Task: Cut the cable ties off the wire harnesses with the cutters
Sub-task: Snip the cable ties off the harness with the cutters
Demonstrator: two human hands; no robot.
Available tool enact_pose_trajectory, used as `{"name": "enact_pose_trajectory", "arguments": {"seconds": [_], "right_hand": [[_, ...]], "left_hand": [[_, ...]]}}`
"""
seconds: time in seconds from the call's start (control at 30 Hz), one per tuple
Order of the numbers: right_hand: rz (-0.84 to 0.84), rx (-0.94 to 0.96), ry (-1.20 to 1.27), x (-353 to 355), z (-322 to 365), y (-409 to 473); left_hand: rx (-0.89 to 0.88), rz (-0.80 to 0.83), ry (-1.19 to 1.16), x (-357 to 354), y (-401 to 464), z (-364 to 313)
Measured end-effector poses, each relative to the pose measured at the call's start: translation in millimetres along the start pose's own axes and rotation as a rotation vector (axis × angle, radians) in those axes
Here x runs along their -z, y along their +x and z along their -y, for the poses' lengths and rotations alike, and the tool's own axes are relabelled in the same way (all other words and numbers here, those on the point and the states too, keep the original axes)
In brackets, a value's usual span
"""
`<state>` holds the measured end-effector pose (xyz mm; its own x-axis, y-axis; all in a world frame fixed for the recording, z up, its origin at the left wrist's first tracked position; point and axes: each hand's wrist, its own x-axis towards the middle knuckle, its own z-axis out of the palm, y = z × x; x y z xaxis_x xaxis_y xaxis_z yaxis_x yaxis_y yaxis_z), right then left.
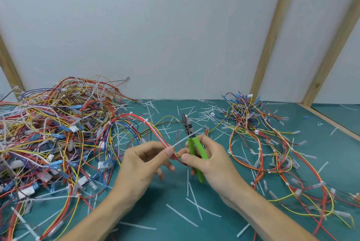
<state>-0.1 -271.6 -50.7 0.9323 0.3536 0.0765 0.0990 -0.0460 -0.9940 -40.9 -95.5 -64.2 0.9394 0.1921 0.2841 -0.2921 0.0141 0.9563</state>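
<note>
Cutters (191, 139) upright in curled right hand (210, 161), tip up-left, left hand (140, 164) pinching harness (155, 129)

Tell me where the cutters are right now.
Head view, centre: the green-handled cutters are in the right hand, tip pointing up, just right of the left hand pinching the wire bundle.

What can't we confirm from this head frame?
- Whether the cable tie is cut: motion blur, thumbs cover its loop.
- Cutters: lower handles hidden inside the right hand.
- Left pile: cropped by the frame edge.
- Left hand: fingertips hide the wire bundle there.
</note>
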Motion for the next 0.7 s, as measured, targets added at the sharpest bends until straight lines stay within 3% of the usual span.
{"name": "enact_pose_trajectory", "arguments": {"seconds": [0.23,0.33,0.43,0.57,0.7], "right_hand": [[-0.183,-0.028,0.078,14,9,7],[-0.214,0.118,0.104,23,14,5],[-0.079,0.196,-0.058,25,15,1],[0.121,0.066,-0.209,18,13,-2],[0.202,-0.039,-0.167,20,14,0]], "left_hand": [[0.053,-0.180,-0.071,12,5,-1],[0.071,-0.202,-0.091,13,7,0],[0.073,-0.206,-0.109,15,7,1],[0.067,-0.181,-0.097,15,6,1],[0.060,-0.164,-0.082,14,5,2]]}}
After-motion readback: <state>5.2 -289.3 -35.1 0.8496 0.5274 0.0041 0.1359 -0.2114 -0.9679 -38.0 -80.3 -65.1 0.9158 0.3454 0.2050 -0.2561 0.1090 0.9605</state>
